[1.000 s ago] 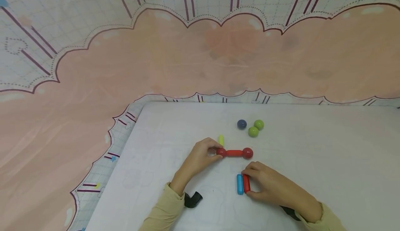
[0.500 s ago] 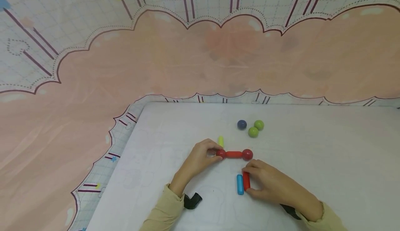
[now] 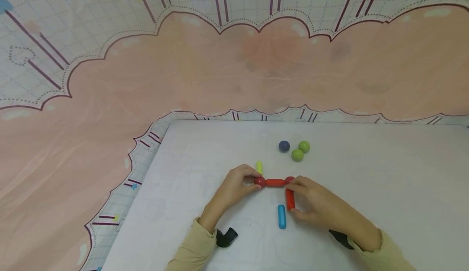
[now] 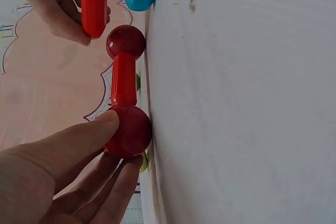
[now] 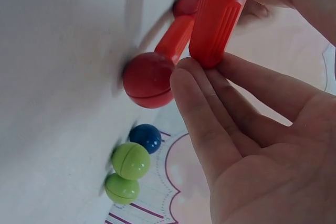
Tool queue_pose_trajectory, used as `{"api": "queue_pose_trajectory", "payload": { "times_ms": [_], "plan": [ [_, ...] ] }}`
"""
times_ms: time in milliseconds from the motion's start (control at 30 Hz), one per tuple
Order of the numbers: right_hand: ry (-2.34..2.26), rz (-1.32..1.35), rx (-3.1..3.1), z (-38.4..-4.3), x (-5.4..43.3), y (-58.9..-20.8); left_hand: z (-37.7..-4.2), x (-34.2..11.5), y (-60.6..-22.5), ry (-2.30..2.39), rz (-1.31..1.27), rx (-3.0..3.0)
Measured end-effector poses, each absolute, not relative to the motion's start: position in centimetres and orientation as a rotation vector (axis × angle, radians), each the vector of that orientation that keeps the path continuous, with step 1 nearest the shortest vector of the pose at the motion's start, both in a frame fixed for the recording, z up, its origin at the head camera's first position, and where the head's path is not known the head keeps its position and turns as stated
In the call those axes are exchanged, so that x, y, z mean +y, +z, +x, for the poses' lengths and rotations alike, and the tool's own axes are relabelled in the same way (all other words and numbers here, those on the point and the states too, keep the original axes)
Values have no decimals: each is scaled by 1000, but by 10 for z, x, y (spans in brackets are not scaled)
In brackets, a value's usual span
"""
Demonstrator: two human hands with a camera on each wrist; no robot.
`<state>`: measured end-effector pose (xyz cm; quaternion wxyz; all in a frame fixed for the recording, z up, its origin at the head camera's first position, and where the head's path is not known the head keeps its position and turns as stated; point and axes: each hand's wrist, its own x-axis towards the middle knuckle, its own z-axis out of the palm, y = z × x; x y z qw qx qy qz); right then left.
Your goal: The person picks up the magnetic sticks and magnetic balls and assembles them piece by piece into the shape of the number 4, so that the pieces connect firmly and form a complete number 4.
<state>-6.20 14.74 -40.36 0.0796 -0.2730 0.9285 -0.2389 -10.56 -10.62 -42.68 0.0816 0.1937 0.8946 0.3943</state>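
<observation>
My left hand (image 3: 236, 184) pinches a red ball (image 4: 131, 132) between thumb and fingers. That ball is joined by a red rod (image 3: 275, 183) to a second red ball (image 5: 149, 80), so the piece looks like a dumbbell. In the right wrist view, my right hand (image 5: 262, 114) holds a separate, ridged red rod (image 5: 216, 22) by its two ends, thumb on one and fingertips on the other. This rod hangs close by the second ball, pointing toward me in the head view. A blue rod (image 3: 281, 216) lies just left of it on the white tabletop (image 3: 205, 148).
Behind the hands sit a dark blue ball (image 3: 283, 146) and two green balls (image 3: 300, 150). A yellow rod (image 3: 259, 167) shows beyond the left fingertips. A patterned peach cloth (image 3: 220, 71) spreads past the table's far and left edges.
My right hand has carried the loose red rod away from beside the blue rod, forward to the right-hand red ball. The left hand keeps its grip with barely any movement.
</observation>
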Motion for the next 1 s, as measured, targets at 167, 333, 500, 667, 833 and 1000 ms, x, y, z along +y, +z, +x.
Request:
{"api": "queue_pose_trajectory", "payload": {
  "times_ms": [167,333,500,667,833,1000],
  "plan": [
    [-748,-847,2813,-67,149,-401,-105,-105,-427,1170,574,2685],
    [-728,-838,2855,-72,149,-398,-103,-105,-427,1177,552,2683],
    [-697,-850,2891,-76,151,-396,-101,-105,-426,1192,528,2676],
    [-727,-865,2910,-84,154,-396,-100,-105,-427,1198,515,2672],
    [-756,-854,2917,-93,155,-396,-100,-105,-427,1193,512,2671],
    [-743,-809,2916,-101,155,-395,-100,-107,-428,1191,505,2658]
  ]
}}
